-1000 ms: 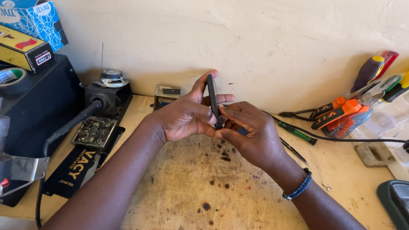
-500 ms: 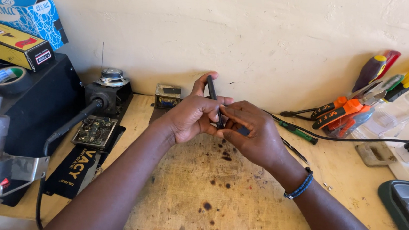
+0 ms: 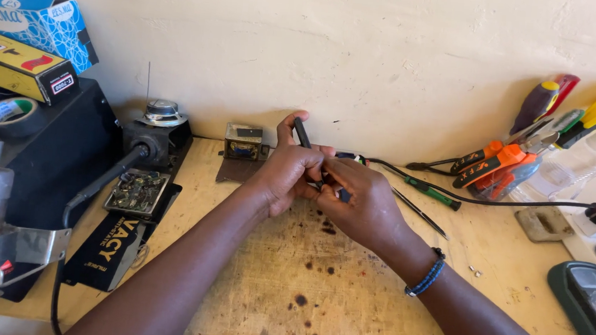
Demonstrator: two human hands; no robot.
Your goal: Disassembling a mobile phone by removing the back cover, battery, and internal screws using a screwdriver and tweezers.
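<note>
Both hands have drifted slightly lower since the earlier frame, staying joined.
Left hand [image 3: 285, 173] and right hand [image 3: 359, 204] each keep a closed grip on a slim black device [image 3: 303, 134], upright above the counter [image 3: 373, 294].

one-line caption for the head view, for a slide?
Both hands, left hand and right hand, grip a slim black device above a stained wooden workbench, pliers by the wall.

Your forearms are bare, with no sleeves reaching the wrists. Your left hand [image 3: 287, 174] wears nothing. Just behind your right hand [image 3: 358, 208], a blue-and-black beaded bracelet [image 3: 426, 273] circles your wrist.
</note>
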